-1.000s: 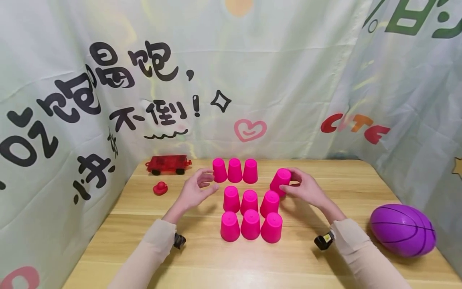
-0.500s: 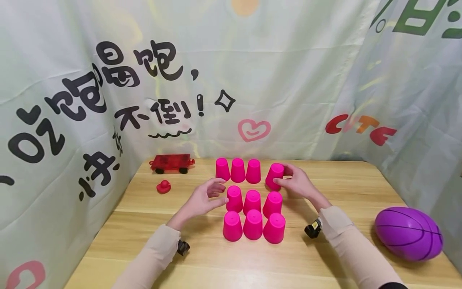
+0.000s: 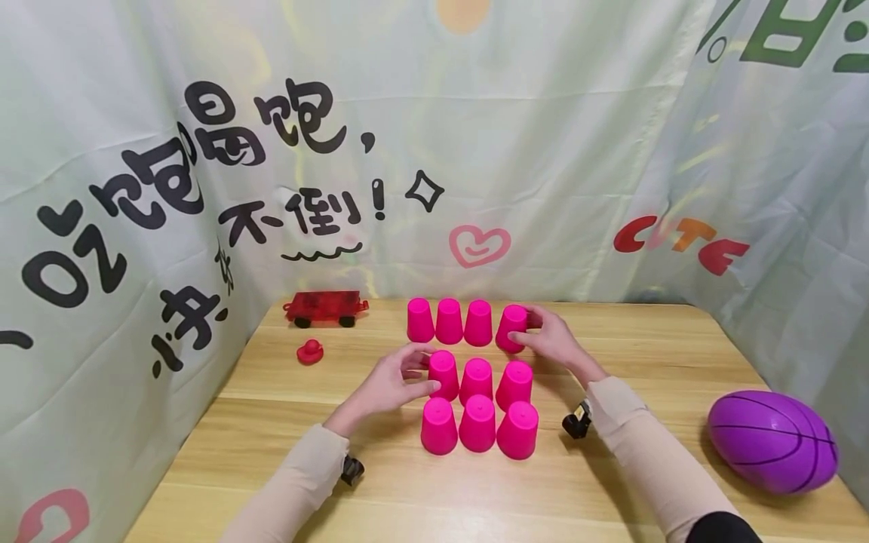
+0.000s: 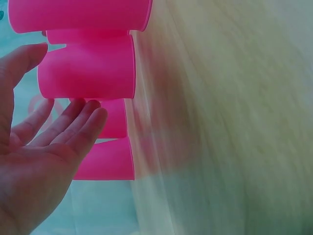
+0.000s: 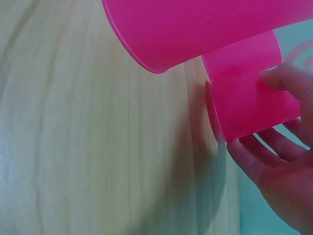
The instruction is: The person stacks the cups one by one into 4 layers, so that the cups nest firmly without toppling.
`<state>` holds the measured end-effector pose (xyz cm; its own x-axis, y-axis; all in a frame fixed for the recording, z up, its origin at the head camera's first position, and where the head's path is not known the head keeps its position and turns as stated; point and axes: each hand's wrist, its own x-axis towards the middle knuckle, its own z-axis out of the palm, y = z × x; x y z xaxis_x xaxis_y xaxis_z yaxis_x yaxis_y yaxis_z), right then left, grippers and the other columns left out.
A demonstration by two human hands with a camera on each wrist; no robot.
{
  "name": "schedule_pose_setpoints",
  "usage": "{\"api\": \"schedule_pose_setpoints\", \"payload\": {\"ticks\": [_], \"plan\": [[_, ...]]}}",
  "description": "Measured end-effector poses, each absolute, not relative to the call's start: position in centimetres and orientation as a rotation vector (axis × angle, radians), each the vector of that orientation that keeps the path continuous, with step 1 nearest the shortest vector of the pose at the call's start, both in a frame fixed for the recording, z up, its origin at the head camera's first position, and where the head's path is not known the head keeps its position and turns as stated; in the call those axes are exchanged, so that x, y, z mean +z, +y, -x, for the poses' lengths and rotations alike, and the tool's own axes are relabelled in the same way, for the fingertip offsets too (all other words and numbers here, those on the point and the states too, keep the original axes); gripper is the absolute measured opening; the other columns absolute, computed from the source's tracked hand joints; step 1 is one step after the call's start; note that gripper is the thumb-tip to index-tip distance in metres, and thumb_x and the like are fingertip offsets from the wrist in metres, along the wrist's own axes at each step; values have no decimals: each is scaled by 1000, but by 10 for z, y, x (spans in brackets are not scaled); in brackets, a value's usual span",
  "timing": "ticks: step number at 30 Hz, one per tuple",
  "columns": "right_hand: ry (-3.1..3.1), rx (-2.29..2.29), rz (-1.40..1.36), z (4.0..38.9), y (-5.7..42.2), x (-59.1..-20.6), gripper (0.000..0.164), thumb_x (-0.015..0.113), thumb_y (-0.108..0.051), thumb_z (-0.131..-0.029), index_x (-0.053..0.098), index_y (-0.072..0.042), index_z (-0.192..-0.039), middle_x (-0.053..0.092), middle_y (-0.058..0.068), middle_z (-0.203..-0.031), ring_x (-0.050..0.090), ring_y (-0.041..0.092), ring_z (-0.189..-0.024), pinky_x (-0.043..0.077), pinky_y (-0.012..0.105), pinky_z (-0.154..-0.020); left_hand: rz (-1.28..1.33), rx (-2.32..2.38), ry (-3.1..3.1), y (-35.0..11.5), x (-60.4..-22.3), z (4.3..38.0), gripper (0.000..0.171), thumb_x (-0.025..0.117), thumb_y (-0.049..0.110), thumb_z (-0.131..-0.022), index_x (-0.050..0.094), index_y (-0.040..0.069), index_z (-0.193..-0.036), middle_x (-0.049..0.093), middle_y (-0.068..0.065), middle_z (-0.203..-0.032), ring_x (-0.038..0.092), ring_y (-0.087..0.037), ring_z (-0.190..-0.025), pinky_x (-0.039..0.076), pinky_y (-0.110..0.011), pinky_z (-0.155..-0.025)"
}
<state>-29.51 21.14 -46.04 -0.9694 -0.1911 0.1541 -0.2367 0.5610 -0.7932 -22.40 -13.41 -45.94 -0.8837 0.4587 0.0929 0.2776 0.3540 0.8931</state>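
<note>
Upside-down pink cups stand in rows in the middle of the table. My right hand (image 3: 553, 335) holds the rightmost back-row cup (image 3: 511, 329), thumb on the near side and fingers around the far side. That cup sits beside three other back-row cups (image 3: 449, 322). My left hand (image 3: 394, 381) is at the left cup of the middle row (image 3: 443, 375). Its thumb and loosely extended fingers (image 4: 90, 128) lie on either side of that cup; firm contact cannot be made out. Two more middle-row cups (image 3: 514, 385) stand to the right.
Three pink cups (image 3: 477, 424) form the front row. A red toy wagon (image 3: 326, 308) and a small red duck (image 3: 310, 351) are at the back left. A purple ball (image 3: 772, 442) lies at the right. Printed cloth (image 3: 543, 151) hangs behind the wooden table (image 3: 434, 505).
My right hand has brought its cup leftward and back, to the end of the back row, and the cup now stands more upright. My left hand has come rightward and nearer to the middle row.
</note>
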Motion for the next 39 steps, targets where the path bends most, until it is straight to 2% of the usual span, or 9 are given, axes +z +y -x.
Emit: {"api": "schedule_pose_setpoints", "payload": {"ticks": [16,39], "plan": [[-2759,1442,-338,303,209,-466,61,78,-19,-94,55,-3,-147,68,21,-131,65,36,-116,54,47,-101,-653,1554,2448,-129,-461,225,58,85,22,-91,58,17,-142,71,-6,-127,69,-29,-120,58,-49,-105],[-2752,1459,-340,304,208,-464,61,78,-18,-93,55,-3,-147,69,21,-131,65,37,-116,54,46,-101,-680,1568,2451,-123,-464,230,55,85,18,-90,59,17,-138,71,-7,-127,69,-30,-118,61,-48,-101]]}}
